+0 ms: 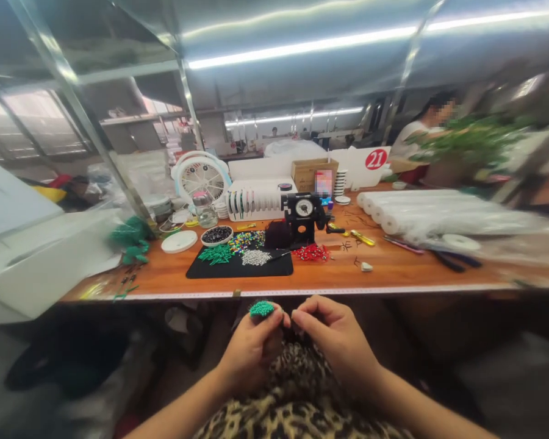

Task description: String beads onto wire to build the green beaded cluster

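My left hand [256, 341] is closed round a tight bundle of small green bead-like tips [261, 308], which sticks up above the thumb. Just to its right, my right hand [333, 332] pinches thumb and forefinger together; whatever is between them is too small to make out. Both hands are held over the lap, in front of the table edge. Beyond them a black mat [238, 269] carries green slim pieces [216, 255], silvery-white small pieces [255, 257] and mixed-colour beads [247, 242]. Red pieces [311, 252] lie right of the mat.
A black device with a round dial [304, 208] stands behind the mat, beside a rack of ribbon-like spools [254, 201]. A bowl of black beads [216, 235], a white lid [179, 241], white rolls [407, 210] and pliers [452, 259] are on the table. Another person [416, 134] sits at back right.
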Tool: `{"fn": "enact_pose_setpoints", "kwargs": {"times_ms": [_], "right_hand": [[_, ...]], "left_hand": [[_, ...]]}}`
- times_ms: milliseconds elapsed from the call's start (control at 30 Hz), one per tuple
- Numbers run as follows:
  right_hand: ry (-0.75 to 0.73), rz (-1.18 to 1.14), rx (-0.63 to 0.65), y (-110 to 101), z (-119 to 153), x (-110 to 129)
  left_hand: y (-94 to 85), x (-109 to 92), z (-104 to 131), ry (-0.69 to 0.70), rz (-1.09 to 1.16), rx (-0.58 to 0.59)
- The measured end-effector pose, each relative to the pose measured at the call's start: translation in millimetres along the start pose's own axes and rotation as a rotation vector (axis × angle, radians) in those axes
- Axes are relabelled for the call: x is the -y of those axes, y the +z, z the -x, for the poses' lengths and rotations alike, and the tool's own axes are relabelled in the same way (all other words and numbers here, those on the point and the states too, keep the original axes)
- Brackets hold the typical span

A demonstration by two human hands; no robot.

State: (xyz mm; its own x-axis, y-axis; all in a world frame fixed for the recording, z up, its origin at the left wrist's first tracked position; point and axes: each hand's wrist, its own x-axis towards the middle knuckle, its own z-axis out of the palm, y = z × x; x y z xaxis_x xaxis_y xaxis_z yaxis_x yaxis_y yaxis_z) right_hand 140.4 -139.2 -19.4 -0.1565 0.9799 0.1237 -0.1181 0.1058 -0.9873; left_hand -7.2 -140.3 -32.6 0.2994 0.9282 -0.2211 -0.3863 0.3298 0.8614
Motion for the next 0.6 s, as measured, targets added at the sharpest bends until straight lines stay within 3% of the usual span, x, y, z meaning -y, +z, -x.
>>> {"fn": "enact_pose_setpoints", "kwargs": {"times_ms": [300, 600], "right_hand": [[0.012, 0.011, -0.014, 11, 4, -14], [0.018, 0.067, -0.017, 10, 4, -18]], "left_hand": [[-4.1, 8, 2, -0.042, 0.226, -0.111], [-4.8, 7, 0, -0.062, 0.293, -0.109]]}}
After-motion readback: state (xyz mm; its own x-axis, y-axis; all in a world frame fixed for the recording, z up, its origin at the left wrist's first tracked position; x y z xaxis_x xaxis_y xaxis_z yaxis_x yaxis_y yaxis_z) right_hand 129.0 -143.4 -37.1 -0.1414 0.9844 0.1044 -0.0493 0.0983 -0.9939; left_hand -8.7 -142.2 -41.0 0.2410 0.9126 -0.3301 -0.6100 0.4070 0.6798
